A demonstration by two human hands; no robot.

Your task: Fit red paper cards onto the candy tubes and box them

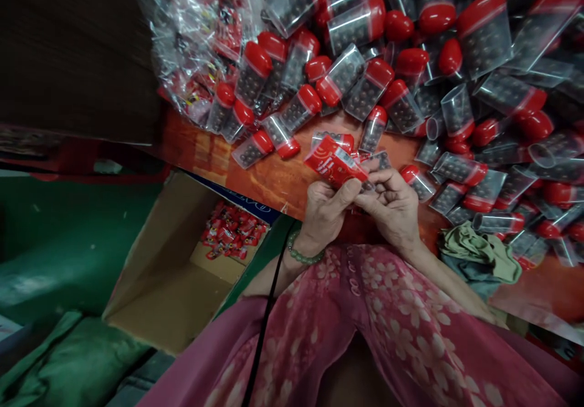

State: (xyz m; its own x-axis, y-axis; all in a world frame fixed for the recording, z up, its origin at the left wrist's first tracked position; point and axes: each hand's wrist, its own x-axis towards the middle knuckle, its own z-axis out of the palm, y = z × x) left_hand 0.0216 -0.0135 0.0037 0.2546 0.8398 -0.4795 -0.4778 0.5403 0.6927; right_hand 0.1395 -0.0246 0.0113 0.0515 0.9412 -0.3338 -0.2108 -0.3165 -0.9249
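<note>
"What's crowding the worker?"

"Clear plastic tubes [351, 27], loads of 'em, approx. cylindrical w/ rounded red caps, dark little balls showing thru the walls. They're piling across the far side & right of the orange-red table [258, 182], a few strays lying nr the hands."

"And the L side?"

"A crinkly, see-through plastic bag [168, 36] is sitting by the heap, red bits showing inside. Below the table edge, an open cardboard box [150, 261] is holding shiny red wrapped pieces [232, 230]. Over on the R, a crumpled green rag [479, 249] is lying nr the tubes."

"Where's the item in hand?"

"Red printed packet [335, 163], flat & glossy w/ a pale label: it's tilting above the table's near edge, just in front of the heap. L hand [326, 209] is gripping it, thumb on top. R hand [392, 200] is bunching its fingers at the same end; can't tell exactly what they're pinching."

"Wearing?"

"Smooth green bead bracelet [303, 256] on the L wrist; pink flower-print apron [410, 309], fabric draping over the lap. Black cord [264, 316] is running down past the L forearm."
</note>
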